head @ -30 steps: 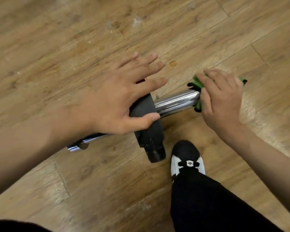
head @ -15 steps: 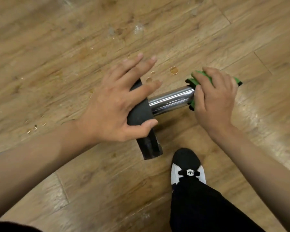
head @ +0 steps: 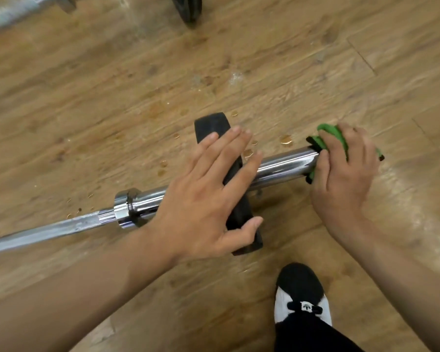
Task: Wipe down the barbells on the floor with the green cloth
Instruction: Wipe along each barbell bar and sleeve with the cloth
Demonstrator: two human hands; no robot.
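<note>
A chrome barbell (head: 285,166) lies on the wooden floor, running from the left edge to the right of centre. A thin black weight plate (head: 214,128) stands on its sleeve. My left hand (head: 203,199) rests on the plate with fingers spread and straight, thumb against the plate's near side. My right hand (head: 343,179) grips the green cloth (head: 333,138) wrapped over the end of the sleeve. The sleeve's tip is hidden under the cloth and hand.
A second barbell (head: 10,11) and a black plate (head: 188,8) lie at the top edge. Water drops (head: 286,139) dot the floor beside the sleeve. My black-and-white shoe (head: 300,295) stands just in front of the plate.
The view has pulled back and shifted, showing the collar and shaft on the left and the second barbell at the top. Both hands keep their places on the plate and the cloth.
</note>
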